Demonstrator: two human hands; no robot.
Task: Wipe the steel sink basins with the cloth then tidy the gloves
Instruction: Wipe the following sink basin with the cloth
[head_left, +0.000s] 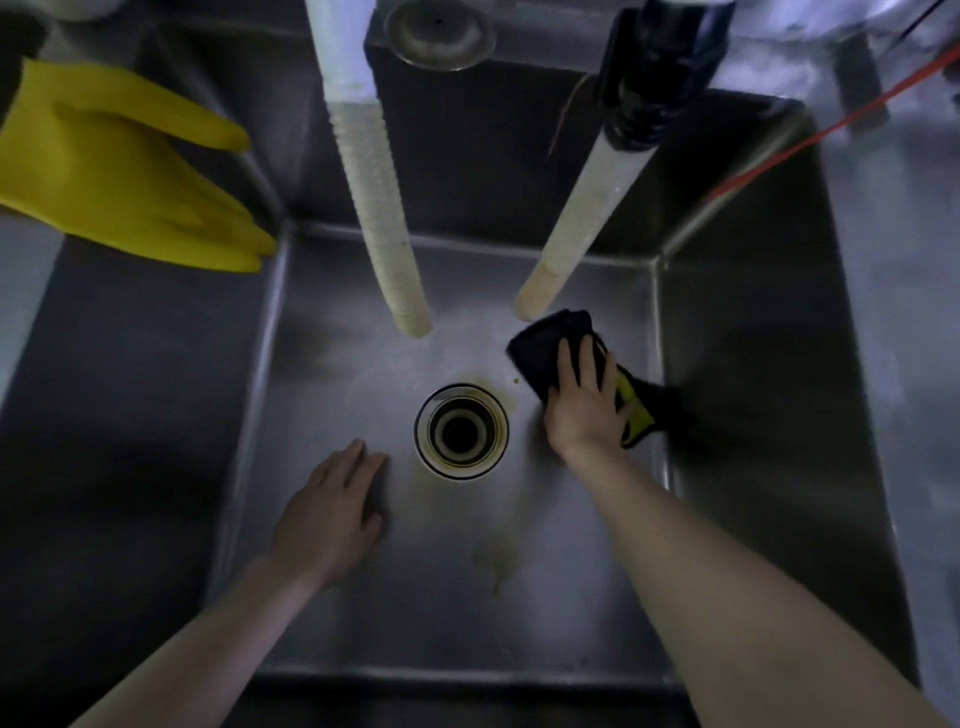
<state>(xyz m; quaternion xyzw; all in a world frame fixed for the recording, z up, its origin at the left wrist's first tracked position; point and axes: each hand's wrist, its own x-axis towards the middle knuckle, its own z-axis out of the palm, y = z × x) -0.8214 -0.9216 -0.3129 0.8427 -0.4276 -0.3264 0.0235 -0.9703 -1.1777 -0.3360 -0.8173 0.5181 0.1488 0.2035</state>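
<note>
I look straight down into a deep steel sink basin (363, 597) with an open round drain (461, 430) in the middle of its floor. My right hand (584, 402) presses a black cloth with a yellow patch (545, 345) flat on the basin floor, right of the drain and near the right wall. My left hand (332, 512) rests on the floor left of the drain, fingers spread, holding nothing. A yellow rubber glove (114, 166) hangs over the basin's left rim at the upper left, fingers pointing into the sink.
Two pale hoses hang into the basin from above, a ribbed hose (382, 208) left of centre and a smooth hose (576, 228) ending just behind the cloth. A red cord (831, 130) crosses the upper right corner. Brownish stains (493, 561) mark the floor near the drain.
</note>
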